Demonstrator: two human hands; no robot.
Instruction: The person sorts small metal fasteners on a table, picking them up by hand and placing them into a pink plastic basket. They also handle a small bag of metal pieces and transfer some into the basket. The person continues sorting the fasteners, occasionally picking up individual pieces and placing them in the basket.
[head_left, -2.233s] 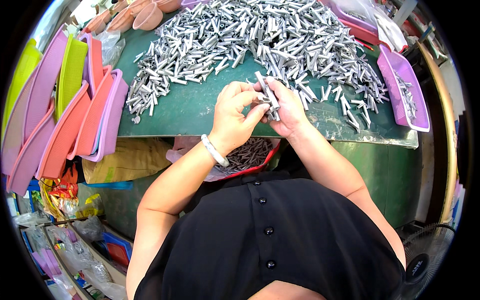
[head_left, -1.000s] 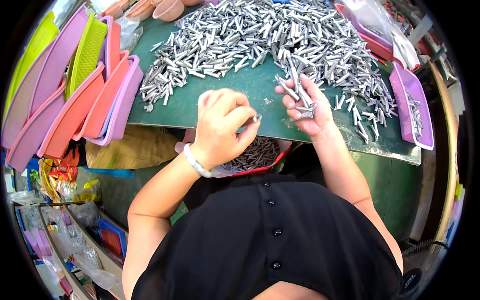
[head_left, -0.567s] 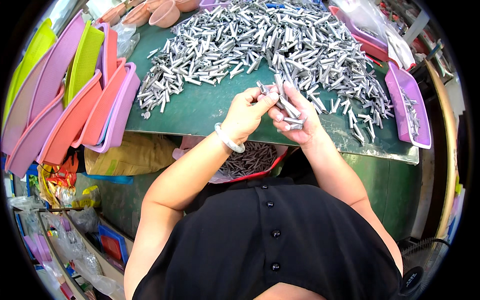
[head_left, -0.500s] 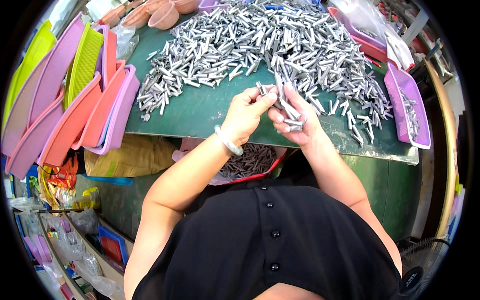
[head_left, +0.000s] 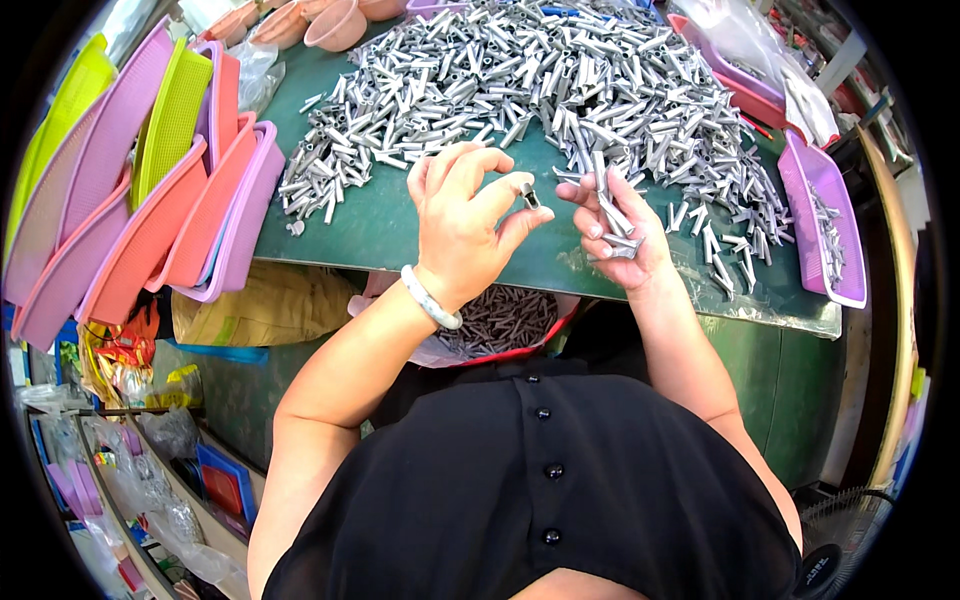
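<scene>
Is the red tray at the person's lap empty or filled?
Partly filled: the red tray holds a heap of dark metal tubes; its far side is hidden under the table edge.

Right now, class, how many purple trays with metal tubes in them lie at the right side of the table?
1: the purple tray lies at the right edge of the table, a few tubes inside. Others may be hidden beyond the frame.

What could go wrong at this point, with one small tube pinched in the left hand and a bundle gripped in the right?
The left hand pinches one small metal tube at the fingertips only; it could slip and drop into the tray of dark pieces below the table edge. The right hand grips a fanned bundle of tubes, and one might slide out. The big tube pile reaches close to the green table's edge, so a nudge could spill some.
</scene>
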